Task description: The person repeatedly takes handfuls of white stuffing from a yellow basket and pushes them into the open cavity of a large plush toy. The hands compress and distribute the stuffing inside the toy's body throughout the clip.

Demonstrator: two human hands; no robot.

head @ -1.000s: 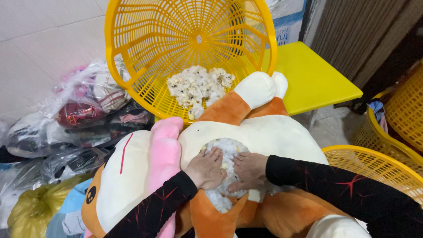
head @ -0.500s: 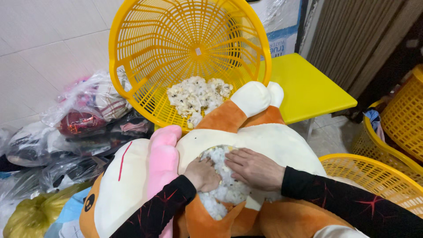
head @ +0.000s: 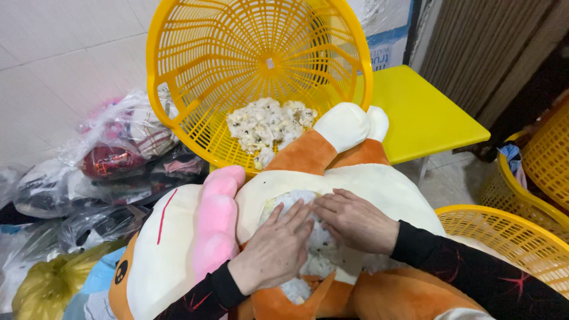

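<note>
Left hand and right hand flat, fingertips together, pressing stuffing in plush toy belly opening, directly beneath. Toy's long axis near-to-far, toward basket.

Both hands flat, fingertips meeting (palms down).

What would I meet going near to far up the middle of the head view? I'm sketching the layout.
Both hands, left hand and right hand, on the white stuffing in the orange-and-white plush toy → its white-tipped paw → white stuffing clumps → tilted yellow plastic mesh basket.
</note>
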